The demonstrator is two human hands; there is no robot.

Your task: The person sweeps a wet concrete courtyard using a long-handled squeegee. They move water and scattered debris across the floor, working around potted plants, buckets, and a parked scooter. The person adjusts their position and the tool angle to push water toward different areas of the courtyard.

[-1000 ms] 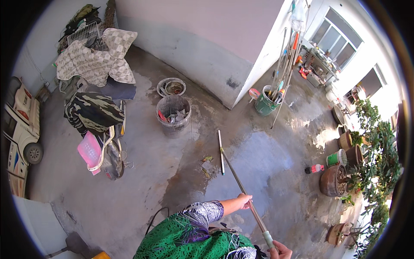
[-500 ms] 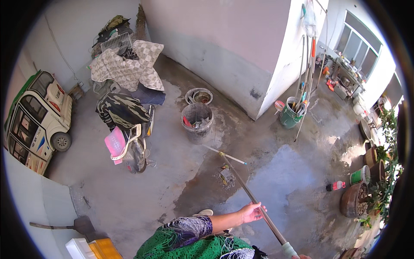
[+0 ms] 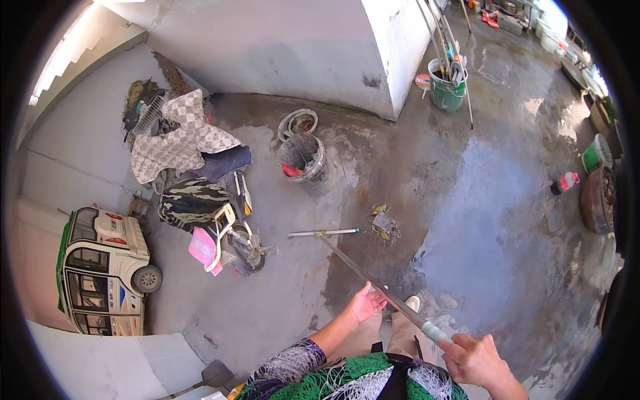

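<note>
A floor squeegee with a long metal pole [image 3: 357, 267] slants across the floor in front of me. Its pale straight blade bar [image 3: 310, 233] lies on the concrete at the far end. My right hand [image 3: 475, 360] is closed around the light green grip [image 3: 433, 331] at the near end. Further down the pole, my left hand [image 3: 365, 305] cradles it loosely, palm up, thumb standing off and fingers partly hidden under the pole. A small heap of wet litter [image 3: 385, 225] sits to the right of the blade, apart from it.
A grey bucket [image 3: 313, 170] and a basin [image 3: 298, 123] stand ahead. Left are a covered scooter [image 3: 200, 193] and a small white vehicle [image 3: 107, 267]. A green bucket of poles [image 3: 447, 93] stands by the wall corner. At right lie a bottle [image 3: 565, 183] and pots [image 3: 597, 200].
The view has turned down and right. The squeegee blade has swung left, away from the litter, which now lies to its right. My right hand has come fully into view.
</note>
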